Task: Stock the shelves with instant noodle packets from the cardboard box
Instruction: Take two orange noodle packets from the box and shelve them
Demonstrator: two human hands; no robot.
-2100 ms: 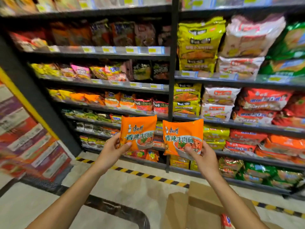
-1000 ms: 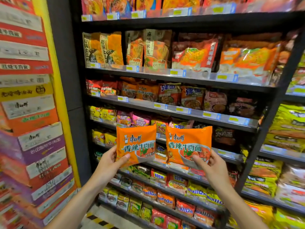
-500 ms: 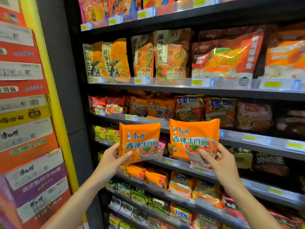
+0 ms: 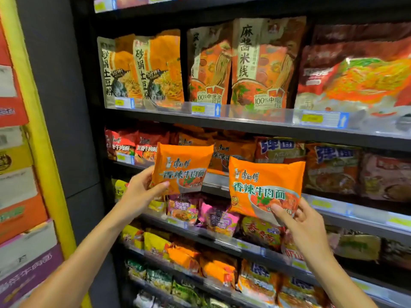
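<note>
While each hand (image 4: 142, 187) (image 4: 302, 221) pinched an orange crinkly plastic noodle packet (image 4: 182, 167) (image 4: 264, 187) by its lower corner before the dark metal shelf (image 4: 244, 124), both looked light, brittle inside.

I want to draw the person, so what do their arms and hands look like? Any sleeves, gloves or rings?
Both forearms are bare up to the picture's edge, with no sleeves showing. The left hand and right hand wear no gloves, and no rings or watch show.
</note>
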